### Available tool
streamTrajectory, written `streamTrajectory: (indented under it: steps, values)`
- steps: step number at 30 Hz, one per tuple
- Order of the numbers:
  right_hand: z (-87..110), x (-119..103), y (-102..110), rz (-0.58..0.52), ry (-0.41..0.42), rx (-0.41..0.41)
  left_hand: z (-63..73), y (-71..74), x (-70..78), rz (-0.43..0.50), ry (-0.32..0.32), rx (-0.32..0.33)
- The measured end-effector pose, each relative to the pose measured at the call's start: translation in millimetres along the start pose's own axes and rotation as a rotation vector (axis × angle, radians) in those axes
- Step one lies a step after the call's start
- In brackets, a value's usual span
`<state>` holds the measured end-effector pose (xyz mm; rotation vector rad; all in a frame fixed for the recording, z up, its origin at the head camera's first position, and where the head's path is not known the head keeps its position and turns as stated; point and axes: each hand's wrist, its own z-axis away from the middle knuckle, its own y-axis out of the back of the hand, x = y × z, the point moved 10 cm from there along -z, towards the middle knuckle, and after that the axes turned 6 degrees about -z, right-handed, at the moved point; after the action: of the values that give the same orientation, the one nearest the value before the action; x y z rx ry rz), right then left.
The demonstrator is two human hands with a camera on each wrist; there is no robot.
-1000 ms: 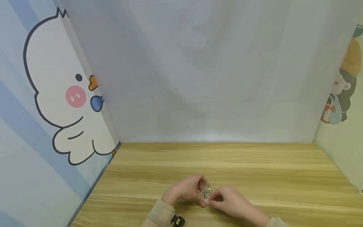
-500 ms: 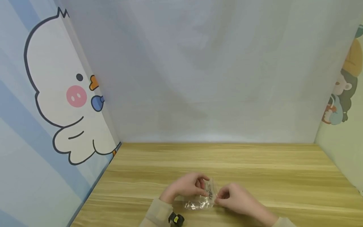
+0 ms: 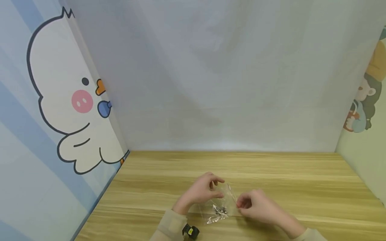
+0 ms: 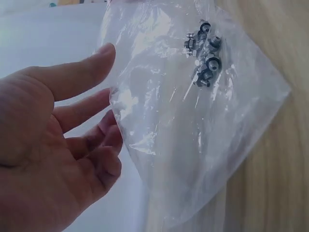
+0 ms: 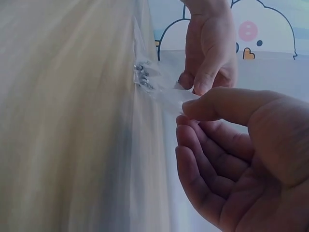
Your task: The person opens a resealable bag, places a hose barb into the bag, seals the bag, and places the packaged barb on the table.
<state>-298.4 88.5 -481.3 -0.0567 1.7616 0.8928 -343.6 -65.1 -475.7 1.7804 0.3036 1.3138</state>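
A clear plastic bag (image 3: 228,202) hangs between the hands, above the wooden table. Small silver and dark metal parts (image 4: 205,55) lie clustered inside it; they look like threaded fittings or bolts, too small to tell which. My right hand (image 3: 261,207) pinches the bag's edge between thumb and index finger, its other fingers loosely bent in the right wrist view. On the other side, my left hand (image 3: 201,191) is at the bag's left edge, with thumb and fingers apart. In the left wrist view its fingertips (image 4: 110,96) are close to or touching the film, without a visible pinch.
The wood-grain table (image 3: 271,167) reaches back to a pale grey curtain (image 3: 229,83). Cartoon-printed panels (image 3: 60,83) flank it left and right. A black strap device (image 3: 190,231) is on the left wrist.
The bag, bunched between both hands earlier, is now spread out. My right hand has moved right with its edge; my left hand has moved slightly away from me, its thumb and fingers now apart.
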Motion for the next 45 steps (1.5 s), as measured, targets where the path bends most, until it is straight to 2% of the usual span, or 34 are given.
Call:
streamTrajectory:
  steps: [3,9,16,23,32,37,45]
  values:
    - [-0.3,0,4,-0.008,0.015,-0.005,-2.5,-2.2,2.4,-0.015,-0.019,-0.005]
    - [-0.9,2,16,-0.041,0.016,0.035,-5.9,-8.1,-1.4,0.14,0.026,-0.043]
    - [1.6,6,33,-0.091,-0.049,0.116,-7.6,-6.1,0.3,0.185,0.023,-0.027]
    - [2.2,6,45,-0.088,-0.073,0.175,-7.8,-7.6,6.9,0.295,0.01,-0.033]
    - [3.5,6,51,-0.06,-0.11,0.2,-5.5,0.2,14.4,0.342,0.019,0.024]
    - [6.4,2,60,-0.087,-0.126,0.271,-5.1,7.6,17.3,0.35,0.022,0.079]
    - [11.0,-15,76,-0.074,-0.061,0.385,-4.3,19.6,25.6,0.416,0.0,0.159]
